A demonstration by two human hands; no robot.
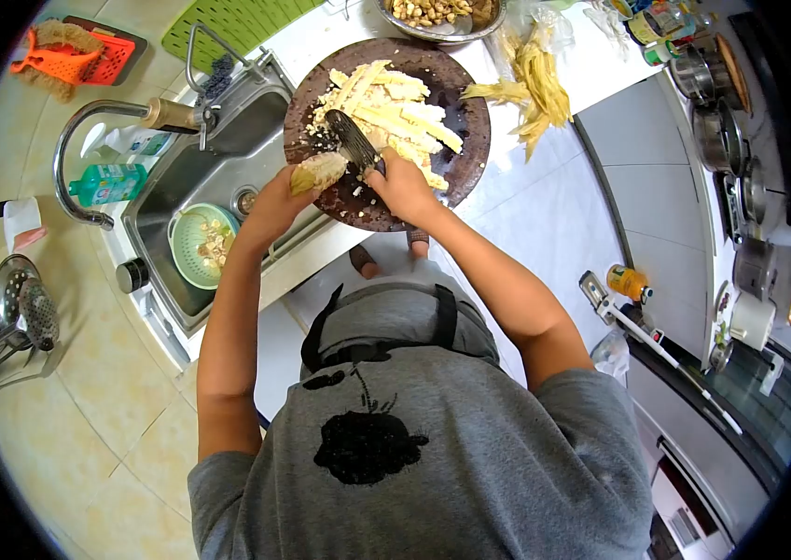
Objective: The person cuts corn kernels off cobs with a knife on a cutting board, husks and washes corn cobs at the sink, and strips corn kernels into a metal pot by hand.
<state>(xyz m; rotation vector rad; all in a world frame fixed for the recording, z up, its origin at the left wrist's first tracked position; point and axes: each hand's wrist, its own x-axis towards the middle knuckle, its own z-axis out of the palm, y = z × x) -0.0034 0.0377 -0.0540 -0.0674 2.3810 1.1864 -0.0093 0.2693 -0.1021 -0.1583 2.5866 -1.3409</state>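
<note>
A dark round chopping board (456, 173) lies over the counter beside the sink, with long pale-yellow vegetable strips (405, 112) and small crumbs scattered on it. Over its near left part, my left hand (270, 207) is closed on a pale vegetable piece (319, 174) with a yellow-green end. My right hand (402, 191) grips a kitchen knife (354, 140), its dark ridged blade pointing away over the strips. The blade is close to the right of the held piece.
Left of the board, the steel sink (148, 210) holds a green colander (192, 271) with pale scraps; a curved faucet (64, 159) arches beside it. Yellow leaves (540, 89) lie right of the board, near a metal bowl (447, 35). Pots (717, 135) line the far right.
</note>
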